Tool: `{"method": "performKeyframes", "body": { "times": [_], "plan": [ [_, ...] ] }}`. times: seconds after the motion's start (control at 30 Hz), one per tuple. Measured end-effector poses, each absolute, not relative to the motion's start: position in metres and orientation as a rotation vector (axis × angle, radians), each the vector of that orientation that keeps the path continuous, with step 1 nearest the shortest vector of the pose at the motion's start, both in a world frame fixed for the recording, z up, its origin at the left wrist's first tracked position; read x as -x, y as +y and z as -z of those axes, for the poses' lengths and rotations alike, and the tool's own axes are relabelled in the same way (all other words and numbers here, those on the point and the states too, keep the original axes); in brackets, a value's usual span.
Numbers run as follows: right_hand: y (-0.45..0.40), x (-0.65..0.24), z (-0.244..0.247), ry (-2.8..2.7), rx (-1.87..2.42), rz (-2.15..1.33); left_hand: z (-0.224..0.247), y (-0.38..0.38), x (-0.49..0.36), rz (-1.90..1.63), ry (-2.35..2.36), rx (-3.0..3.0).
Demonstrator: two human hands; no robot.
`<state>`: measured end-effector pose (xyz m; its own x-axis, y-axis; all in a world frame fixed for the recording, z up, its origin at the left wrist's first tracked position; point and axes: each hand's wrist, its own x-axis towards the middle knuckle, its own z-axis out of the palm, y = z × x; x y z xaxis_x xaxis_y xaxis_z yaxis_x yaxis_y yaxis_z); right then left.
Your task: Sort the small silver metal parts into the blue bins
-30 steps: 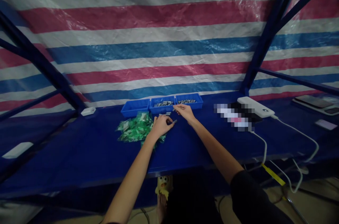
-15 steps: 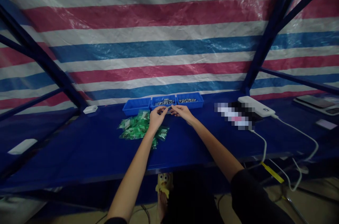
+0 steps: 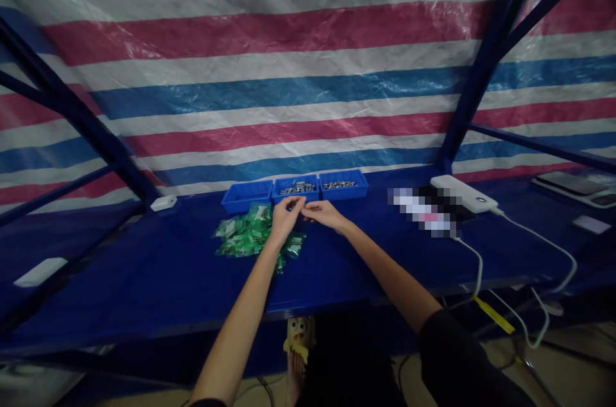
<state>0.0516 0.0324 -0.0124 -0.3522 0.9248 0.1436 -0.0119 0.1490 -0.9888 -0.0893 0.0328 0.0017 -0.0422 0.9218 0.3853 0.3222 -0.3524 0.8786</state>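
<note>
My left hand is closed in a pinch at the right side of a pile of green plastic packets. My right hand meets it fingertip to fingertip, also pinched; whatever lies between the fingers is too small to make out. Just behind the hands stand three blue trays in a row. The left tray shows no contents, the middle tray holds small metal parts, and the right tray holds small shiny pieces.
On the blue table, a white power bank with cables lies right, beside a pixelated item. A flat scale is at far right. White objects lie left. Blue frame posts rise on both sides.
My right hand has moved slightly left and down, and its fingertips now meet those of my left hand. The thin item seen between the hands earlier is no longer distinguishable.
</note>
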Motion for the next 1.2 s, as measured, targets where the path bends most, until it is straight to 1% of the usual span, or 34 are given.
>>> {"method": "performKeyframes", "body": {
  "times": [0.13, 0.23, 0.33, 0.43, 0.5, 0.6, 0.77, 0.9, 1.1, 1.2],
  "plan": [
    [0.038, -0.052, 0.013, -1.427, 0.913, -1.252, -0.003, 0.034, 0.091, -1.479, 1.347, -1.67],
    [0.042, -0.054, 0.012, -1.325, 0.921, -1.186, -0.002, 0.034, 0.093, -1.401, 1.441, -1.82],
    [0.045, -0.057, 0.011, -1.245, 0.966, -1.113, 0.0, 0.031, 0.094, -1.17, 1.657, -2.15],
    [0.049, -0.06, 0.012, -1.163, 1.018, -1.065, 0.002, 0.028, 0.095, -0.803, 1.877, -2.381],
    [0.051, -0.062, 0.012, -1.128, 1.033, -1.048, 0.002, 0.026, 0.096, -0.579, 1.944, -2.451],
    [0.053, -0.063, 0.013, -1.117, 1.054, -1.043, 0.002, 0.024, 0.096, -0.434, 1.979, -2.517],
    [0.051, -0.064, 0.015, -1.226, 1.127, -0.999, 0.004, 0.024, 0.1, -0.462, 2.087, -2.481],
    [0.049, -0.067, 0.013, -1.261, 1.229, -1.002, 0.003, 0.023, 0.101, -0.61, 2.067, -2.414],
    [0.049, -0.064, 0.004, -1.206, 0.868, -1.225, 0.001, 0.025, 0.094, -0.842, 1.785, -2.157],
    [0.047, -0.062, 0.005, -1.262, 0.925, -1.205, 0.002, 0.028, 0.094, -0.982, 1.685, -2.077]
  ]
}}
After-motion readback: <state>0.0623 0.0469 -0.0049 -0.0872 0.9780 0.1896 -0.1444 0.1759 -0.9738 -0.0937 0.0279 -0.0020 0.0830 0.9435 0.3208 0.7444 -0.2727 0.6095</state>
